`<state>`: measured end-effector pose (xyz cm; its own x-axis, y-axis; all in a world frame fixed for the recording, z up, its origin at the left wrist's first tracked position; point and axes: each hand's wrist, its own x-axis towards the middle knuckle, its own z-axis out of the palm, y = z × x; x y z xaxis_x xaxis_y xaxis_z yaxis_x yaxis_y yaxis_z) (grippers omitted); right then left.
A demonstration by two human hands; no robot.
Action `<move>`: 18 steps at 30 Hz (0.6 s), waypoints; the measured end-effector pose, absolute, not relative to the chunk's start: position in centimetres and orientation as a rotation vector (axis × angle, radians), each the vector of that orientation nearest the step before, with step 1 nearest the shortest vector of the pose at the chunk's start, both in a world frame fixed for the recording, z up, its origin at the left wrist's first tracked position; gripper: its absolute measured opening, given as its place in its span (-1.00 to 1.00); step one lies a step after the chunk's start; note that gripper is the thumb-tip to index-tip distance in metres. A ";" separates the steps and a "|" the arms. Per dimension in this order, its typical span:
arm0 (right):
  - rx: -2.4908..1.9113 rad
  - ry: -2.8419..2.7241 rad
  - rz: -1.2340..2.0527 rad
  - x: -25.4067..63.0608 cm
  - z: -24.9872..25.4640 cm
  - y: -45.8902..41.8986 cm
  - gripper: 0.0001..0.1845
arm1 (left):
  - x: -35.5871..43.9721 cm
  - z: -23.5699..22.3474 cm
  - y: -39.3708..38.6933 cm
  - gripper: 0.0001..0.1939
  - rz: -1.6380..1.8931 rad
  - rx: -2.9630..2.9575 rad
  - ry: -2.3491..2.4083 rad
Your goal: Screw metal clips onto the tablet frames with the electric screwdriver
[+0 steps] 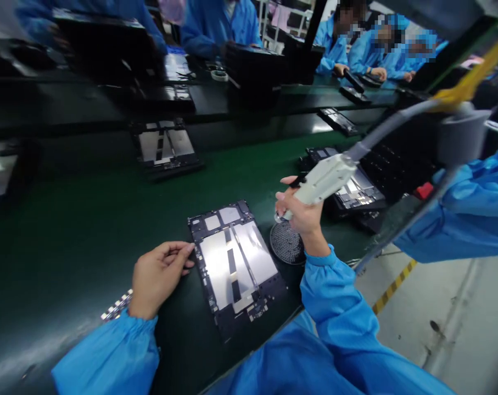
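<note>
An opened tablet [255, 249] lies on the green bench, with silvery battery panels and dark boards showing. At its left edge is my left hand [160, 271], thumb and fingers pinched together against the rim. My right hand [304, 214] is wrapped round a pale electric screwdriver [329, 178], whose cable runs up to the right. Its lower end points down beside a round dark dish [287, 241] with a dotted surface; the tip is hard to make out. A strip of small parts [117, 306] lies partly behind my left wrist.
Another opened tablet [166, 145] lies farther back. More tablets [358, 189] are stacked at the right, near a blue-sleeved arm [475, 203]. Across the bench, several people in blue [219, 27] work beside dark stacks [252, 71]. A grey cable [397, 118] hangs overhead at the right.
</note>
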<state>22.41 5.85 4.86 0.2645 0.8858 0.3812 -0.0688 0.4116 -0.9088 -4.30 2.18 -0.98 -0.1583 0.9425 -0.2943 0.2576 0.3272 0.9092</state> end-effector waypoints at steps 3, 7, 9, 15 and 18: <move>-0.799 -1.133 0.884 19.8 6.3 5.5 -0.75 | -3.9 -0.8 1.9 -0.56 0.939 1.100 1.587; -0.739 -1.231 1.057 14.5 6.4 5.3 -0.75 | -3.7 -1.1 1.8 -0.74 0.981 1.089 1.540; -0.759 -1.297 1.130 11.8 5.9 5.3 -0.77 | -3.7 -1.4 1.8 -0.82 0.999 1.086 1.520; -0.880 -1.430 1.182 7.7 4.6 5.8 -0.77 | -3.7 -1.6 1.7 -0.92 1.034 1.117 1.464; -0.875 -1.434 1.222 7.3 4.2 5.9 -0.77 | -3.7 -1.5 1.7 -0.93 1.045 1.170 1.464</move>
